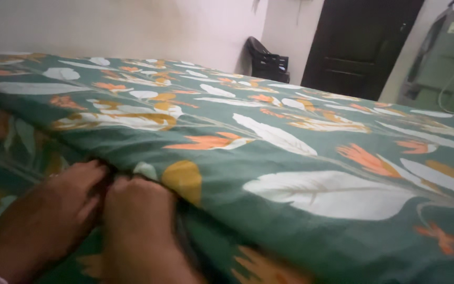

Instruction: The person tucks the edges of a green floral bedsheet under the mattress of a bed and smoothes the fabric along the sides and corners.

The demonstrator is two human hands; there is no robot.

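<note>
Nearest, at about seven o'clock, the left hand (48,215) and the right hand (137,226) lie side by side, touching, pressed against the side of the bed. Their fingertips are buried in a fold of the green leaf-patterned bedsheet (269,158), so how tightly they curl cannot be told. The sheet's edge runs from nine o'clock toward four o'clock, its flat top spreading away toward twelve. Farther, at one o'clock, stand a black plastic chair (266,60) and a dark door (358,44).
</note>
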